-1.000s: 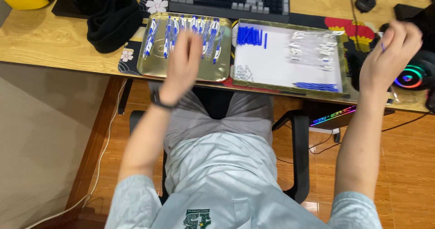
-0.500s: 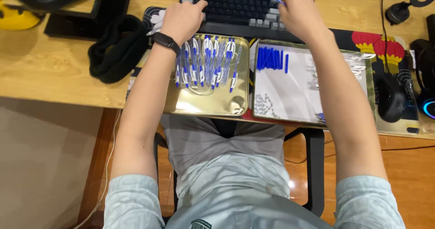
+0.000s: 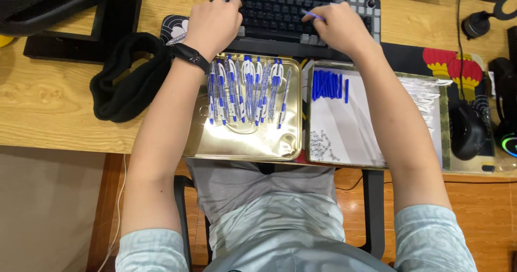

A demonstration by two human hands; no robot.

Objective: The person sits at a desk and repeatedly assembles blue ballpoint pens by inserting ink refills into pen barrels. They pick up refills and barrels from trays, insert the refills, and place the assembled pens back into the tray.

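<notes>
My left hand [image 3: 214, 23] rests curled over the left end of a black keyboard [image 3: 280, 8]; a clear pen [image 3: 179, 37] pokes out beside its wrist, which wears a black band. My right hand [image 3: 340, 28] hovers over the keyboard's right half and pinches a thin blue piece [image 3: 312, 15] in its fingertips. Below the hands lies a gold tray [image 3: 242, 143] with several blue-and-white pens [image 3: 247, 89]. Beside it, a paper-lined tray [image 3: 350, 126] carries a row of blue parts [image 3: 326, 84], small springs [image 3: 321, 145] and clear parts [image 3: 431, 97].
A black cloth [image 3: 126, 81] lies left of the gold tray on the wooden desk [image 3: 48, 110]. A black monitor stand [image 3: 81, 29] sits at the back left. A black mouse [image 3: 466, 129] and a glowing device [image 3: 509, 140] are at the right. My chair and lap fill the foreground.
My left hand left the gold tray and my right hand came in from the far right; both now sit over the keyboard. The view has shifted towards the desk's back.
</notes>
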